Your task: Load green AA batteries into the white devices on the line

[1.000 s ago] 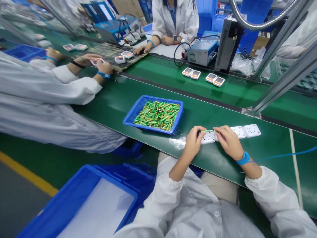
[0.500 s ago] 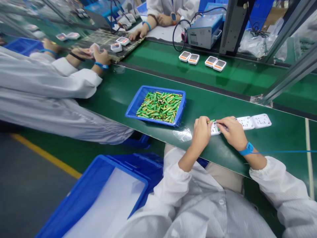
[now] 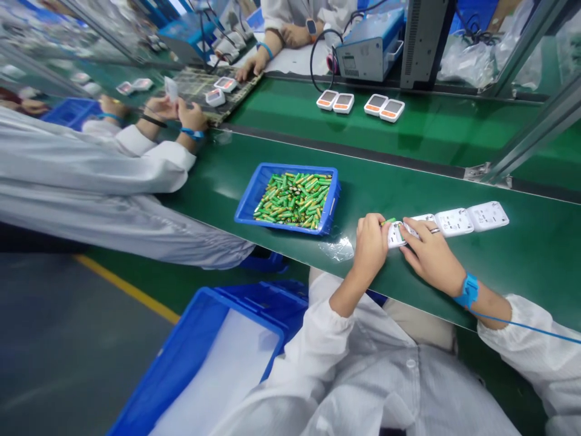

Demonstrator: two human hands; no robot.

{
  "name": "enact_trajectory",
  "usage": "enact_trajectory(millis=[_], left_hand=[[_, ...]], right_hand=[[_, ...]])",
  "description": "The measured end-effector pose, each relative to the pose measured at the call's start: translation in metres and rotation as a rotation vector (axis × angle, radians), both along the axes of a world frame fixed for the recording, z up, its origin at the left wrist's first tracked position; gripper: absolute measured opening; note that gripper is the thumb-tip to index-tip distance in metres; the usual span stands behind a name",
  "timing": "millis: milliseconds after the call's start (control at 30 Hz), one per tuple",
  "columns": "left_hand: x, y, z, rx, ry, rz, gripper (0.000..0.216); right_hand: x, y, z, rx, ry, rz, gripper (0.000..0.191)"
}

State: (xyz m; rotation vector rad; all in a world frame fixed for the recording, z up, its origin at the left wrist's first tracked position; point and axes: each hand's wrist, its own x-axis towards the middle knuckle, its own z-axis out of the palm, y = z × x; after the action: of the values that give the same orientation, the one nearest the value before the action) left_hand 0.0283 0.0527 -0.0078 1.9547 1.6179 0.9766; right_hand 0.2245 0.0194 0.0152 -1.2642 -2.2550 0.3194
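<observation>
Head view, far left: a co-worker's sleeve (image 3: pixel 91 175) lies along the belt (image 3: pixel 454 181), their hands (image 3: pixel 181 112) holding a small unit up, well apart from mine.
Floor left: I see a blue bin (image 3: pixel 181 357) below the belt edge.
Tray: blue tray (image 3: pixel 247 203) of green batteries (image 3: pixel 293 200) sits just left of my hands, with a plastic scrap (image 3: pixel 336 248) between.
Left hand: my left hand (image 3: pixel 370 245) is curled around the white unit (image 3: pixel 396 235), a green battery (image 3: pixel 388 221) at its fingertips.
Right hand: my right hand (image 3: pixel 431 254) lies loosely open, fingers pressing on the same unit and hiding much of it.
Right: two more units (image 3: pixel 472 219) lie in a row, touching.
Far side: four orange-marked units (image 3: pixel 358 104) before a blue box (image 3: pixel 370 48).
</observation>
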Motion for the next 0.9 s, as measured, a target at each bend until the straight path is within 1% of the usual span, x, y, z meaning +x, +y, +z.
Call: enact_trajectory(millis=[100, 167, 233, 367, 433, 533, 600, 700, 767, 900], left_hand=[[-0.004, -0.002, 0.004, 0.063, -0.045, -0.021, 0.007], [-0.007, -0.004, 0.009, 0.098, -0.076, -0.042, 0.009], [-0.010, -0.007, 0.013, 0.097, -0.087, -0.084, 0.010], [-0.012, -0.010, 0.018, 0.070, -0.089, -0.208, 0.015], [-0.013, -0.010, 0.018, 0.084, -0.127, -0.232, 0.019], [-0.014, -0.010, 0.017, 0.114, -0.203, -0.226, 0.025], [-0.014, -0.009, 0.015, 0.108, -0.255, -0.193, 0.024], [-0.014, -0.007, 0.012, 0.078, -0.308, -0.117, 0.019], [-0.013, -0.006, 0.010, 0.073, -0.287, -0.089, 0.016], [-0.014, -0.005, 0.008, 0.071, -0.210, -0.102, 0.014]], right_hand=[[-0.002, 0.002, 0.000, -0.006, 0.123, -0.059, 0.038], [-0.003, 0.003, 0.003, -0.011, 0.226, -0.098, 0.038], [-0.002, 0.003, 0.007, -0.013, 0.302, -0.110, 0.040], [0.001, 0.002, 0.009, -0.014, 0.309, -0.025, 0.036], [0.000, 0.001, 0.007, -0.013, 0.279, 0.020, 0.037], [-0.002, -0.002, 0.003, -0.008, 0.254, 0.047, 0.044], [-0.004, -0.003, 0.002, 0.010, 0.266, 0.042, 0.046], [-0.005, -0.003, 0.004, 0.038, 0.306, -0.019, 0.036], [-0.004, -0.001, 0.005, 0.046, 0.331, -0.059, 0.028], [-0.002, 0.006, 0.006, 0.096, 0.353, -0.038, 0.020]])
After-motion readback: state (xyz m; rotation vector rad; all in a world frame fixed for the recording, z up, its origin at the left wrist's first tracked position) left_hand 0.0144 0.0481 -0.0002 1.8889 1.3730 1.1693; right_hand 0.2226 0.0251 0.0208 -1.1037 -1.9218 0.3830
